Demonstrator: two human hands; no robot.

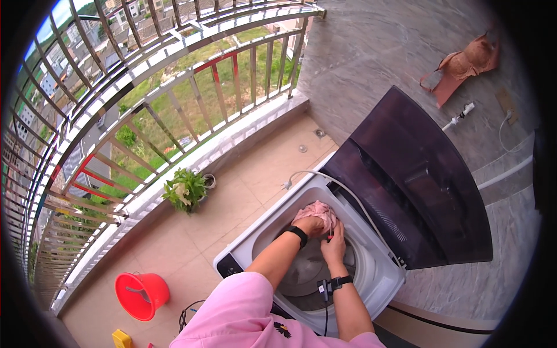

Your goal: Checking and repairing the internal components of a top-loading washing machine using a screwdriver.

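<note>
Crumpled pink cloth (pixel 318 211) at left hand (pixel 313 225) and right hand (pixel 333 246)

Left: against cloth, fingers hidden; cannot tell if clamped. Right: cloth's right side, small red-and-black object (pixel 329 238) by fingers; grip unclear. Cloth at tub mouth, white top-loading washing machine (pixel 383 279). Farther: raised dark translucent lid (pixel 429 191), leafy green potted plant (pixel 183 191), curved metal railing (pixel 110 97).

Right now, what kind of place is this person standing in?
Probably a home balcony used for laundry: there's a metal railing with grass outside, a potted plant on the tiled floor, and an open washing machine with the person's hands inside.
</note>
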